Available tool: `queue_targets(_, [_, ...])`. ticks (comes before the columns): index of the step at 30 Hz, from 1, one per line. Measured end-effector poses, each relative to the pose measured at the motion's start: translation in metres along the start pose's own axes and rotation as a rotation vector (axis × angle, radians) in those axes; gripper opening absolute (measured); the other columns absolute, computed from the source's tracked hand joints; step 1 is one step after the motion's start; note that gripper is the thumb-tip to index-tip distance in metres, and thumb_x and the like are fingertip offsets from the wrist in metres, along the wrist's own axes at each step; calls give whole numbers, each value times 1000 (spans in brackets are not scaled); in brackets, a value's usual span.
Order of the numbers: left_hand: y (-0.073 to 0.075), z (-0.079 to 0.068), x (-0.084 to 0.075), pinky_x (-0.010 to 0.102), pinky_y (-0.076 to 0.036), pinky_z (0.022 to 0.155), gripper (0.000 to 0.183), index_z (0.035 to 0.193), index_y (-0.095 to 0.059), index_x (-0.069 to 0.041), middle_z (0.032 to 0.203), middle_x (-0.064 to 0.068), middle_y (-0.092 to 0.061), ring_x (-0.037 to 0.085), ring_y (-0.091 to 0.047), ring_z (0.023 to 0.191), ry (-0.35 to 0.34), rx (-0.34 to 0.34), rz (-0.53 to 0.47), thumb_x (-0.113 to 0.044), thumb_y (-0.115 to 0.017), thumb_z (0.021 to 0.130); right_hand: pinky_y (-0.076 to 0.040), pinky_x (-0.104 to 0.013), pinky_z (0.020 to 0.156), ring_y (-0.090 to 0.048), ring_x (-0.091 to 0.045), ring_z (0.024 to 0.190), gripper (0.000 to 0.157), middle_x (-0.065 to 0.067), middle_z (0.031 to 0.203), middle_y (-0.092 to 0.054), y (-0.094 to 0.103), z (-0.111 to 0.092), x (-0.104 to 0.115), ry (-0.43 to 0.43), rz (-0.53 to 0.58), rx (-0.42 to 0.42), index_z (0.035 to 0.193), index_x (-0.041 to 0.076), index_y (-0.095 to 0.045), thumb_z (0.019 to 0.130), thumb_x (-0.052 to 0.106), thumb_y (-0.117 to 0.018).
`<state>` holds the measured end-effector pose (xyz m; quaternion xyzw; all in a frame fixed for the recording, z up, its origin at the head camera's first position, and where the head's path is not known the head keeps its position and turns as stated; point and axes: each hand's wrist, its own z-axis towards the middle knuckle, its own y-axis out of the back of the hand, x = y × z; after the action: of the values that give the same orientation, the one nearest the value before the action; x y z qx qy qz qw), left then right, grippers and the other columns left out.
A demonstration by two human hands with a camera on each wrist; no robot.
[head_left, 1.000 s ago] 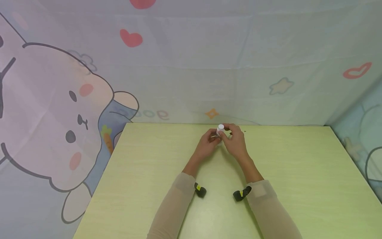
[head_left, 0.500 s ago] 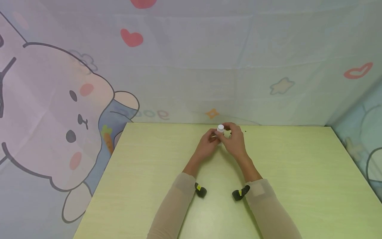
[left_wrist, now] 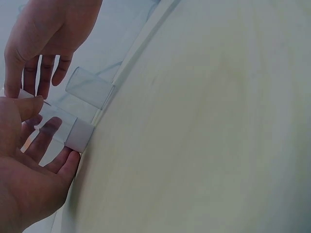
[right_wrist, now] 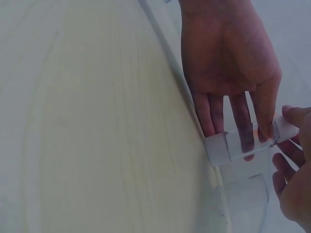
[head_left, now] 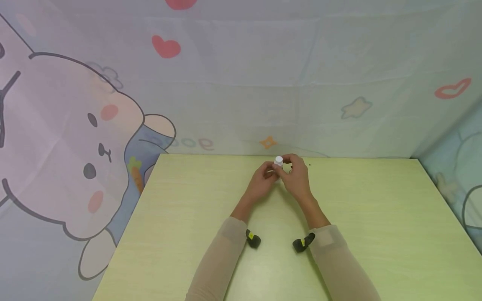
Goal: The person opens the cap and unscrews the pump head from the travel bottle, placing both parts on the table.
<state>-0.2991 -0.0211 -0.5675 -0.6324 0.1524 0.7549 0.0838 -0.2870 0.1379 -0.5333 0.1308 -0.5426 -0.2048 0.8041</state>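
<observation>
A clear bottle [left_wrist: 80,136] with a white lower part stands upright near the table's far edge. Its white cap [head_left: 278,160] shows between the hands in the head view. My left hand [head_left: 260,182] holds the bottle's body, thumb near the neck and lower fingers by the white base. From the other side, my right hand [head_left: 297,179] pinches the cap; in the right wrist view its thumb lies against the cap and its fingers curl around below. Beside the bottle, on the right-hand side, stands a clear cylinder [right_wrist: 243,194], untouched by either hand.
The pale wooden table [head_left: 180,217] ends just behind the hands. A curtain [head_left: 233,71] printed with cartoon shapes hangs behind it. Small black cameras are worn at both sleeve cuffs.
My right thumb has shifted left across the front of the white cap, and the right wrist has moved slightly left. The left hand and the bottle have stayed in place.
</observation>
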Motion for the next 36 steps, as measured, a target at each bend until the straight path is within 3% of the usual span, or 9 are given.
queue_targets(14, [1,2,0,34,-55,107,33,141,-57,-9,143,10,-61,26,-62,132,-14,5,0,-17,-62,109,-51,-55,99,-57,-35,120,34,-16,124,-67,3,1,1,6,11,19,126,2,-68,101,24,-76])
queue_targets(21, [1,2,-1,33,-56,106,35,142,-56,-7,145,10,-61,26,-63,132,-5,10,-2,-17,-62,109,-54,-55,92,-58,-35,118,34,-16,122,-68,3,1,1,7,-6,16,126,2,-69,101,23,-77])
queue_targets(36, [2,1,1,33,-56,107,35,143,-56,-8,147,9,-61,26,-62,133,3,15,-8,-18,-62,110,-53,-54,95,-58,-35,117,36,-16,124,-70,4,-1,1,52,-11,35,132,1,-69,102,20,-74])
